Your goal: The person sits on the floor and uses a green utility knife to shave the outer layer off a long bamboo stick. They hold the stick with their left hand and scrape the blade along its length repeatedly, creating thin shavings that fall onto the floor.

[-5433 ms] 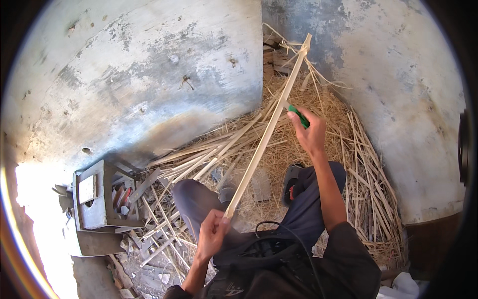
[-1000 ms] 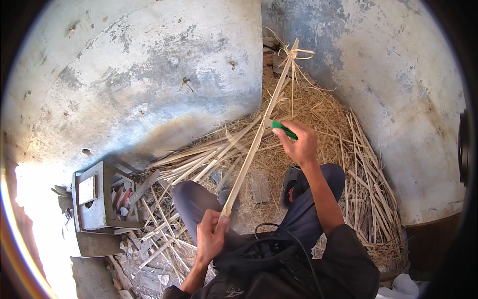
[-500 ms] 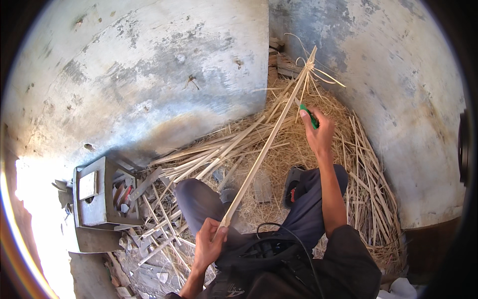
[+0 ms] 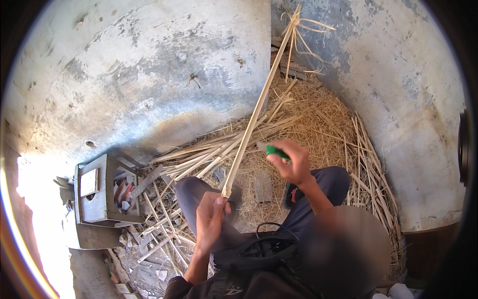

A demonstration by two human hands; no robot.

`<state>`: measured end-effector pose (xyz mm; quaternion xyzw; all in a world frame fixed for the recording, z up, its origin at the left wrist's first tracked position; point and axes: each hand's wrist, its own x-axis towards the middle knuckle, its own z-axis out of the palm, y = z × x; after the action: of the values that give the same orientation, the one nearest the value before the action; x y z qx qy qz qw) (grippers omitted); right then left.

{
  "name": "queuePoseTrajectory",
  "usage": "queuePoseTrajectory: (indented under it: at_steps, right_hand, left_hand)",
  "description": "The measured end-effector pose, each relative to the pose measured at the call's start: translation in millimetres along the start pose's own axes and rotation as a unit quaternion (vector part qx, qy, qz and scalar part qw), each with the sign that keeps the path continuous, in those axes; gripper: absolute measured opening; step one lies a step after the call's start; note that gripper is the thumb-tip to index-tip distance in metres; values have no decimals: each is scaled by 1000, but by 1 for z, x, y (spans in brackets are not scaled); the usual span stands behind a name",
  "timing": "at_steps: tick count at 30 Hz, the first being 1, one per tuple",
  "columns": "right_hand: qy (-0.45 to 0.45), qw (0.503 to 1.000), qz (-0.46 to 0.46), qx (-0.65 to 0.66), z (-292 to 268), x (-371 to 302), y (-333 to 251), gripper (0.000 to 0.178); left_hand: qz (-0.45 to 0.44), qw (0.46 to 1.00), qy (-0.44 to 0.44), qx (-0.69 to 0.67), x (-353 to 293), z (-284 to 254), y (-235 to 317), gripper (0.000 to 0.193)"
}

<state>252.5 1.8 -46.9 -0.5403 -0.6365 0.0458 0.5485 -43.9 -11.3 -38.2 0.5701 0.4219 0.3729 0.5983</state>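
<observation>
— Grey-white walls (image 4: 149,65) take the most of the view, yes? What lies before them?

— First, a heap of straw-like shavings (image 4: 323,114) in the corner. Thin slats (image 4: 371,174) lie along its right side, perhaps so that the legs (image 4: 331,182) have their place. At the left is a wooden box (image 4: 92,212) with small things inside, placed, I think, within reach.

— And where is the long strip (image 4: 254,114)?

— It slants from near the left knee up toward the corner. The left hand (image 4: 210,214) pinches its near end between thumb and fingers, probably so that almost the whole length is exposed.

— What about the right hand (image 4: 293,162)?

— Its fingers are closed around a green-handled blade (image 4: 277,151), somewhat blurred.

— Does this blade touch the strip?

— No, a gap is between them, so the strip's right edge is free there. At the far tip hang curled fibres (image 4: 311,25); whether they touch the wall, I cannot tell.
</observation>
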Motion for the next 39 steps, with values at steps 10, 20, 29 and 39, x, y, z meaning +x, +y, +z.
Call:
queuePoseTrajectory:
  at_steps: [10,20,29,39]
  right_hand:
    - [-68,990,-123,-8,16,-12,-20,38]
    - [-62,990,-129,2,16,-14,-21,38]
    - [-54,990,-129,19,17,-15,-22,37]
    - [-50,989,-138,20,12,-11,-26,36]
  left_hand:
    - [14,995,-43,-88,11,16,9,20]
    - [10,994,-48,-95,11,19,16,21]
    - [51,995,-22,-82,14,24,15,28]
    - [28,994,-37,-98,11,25,17,28]
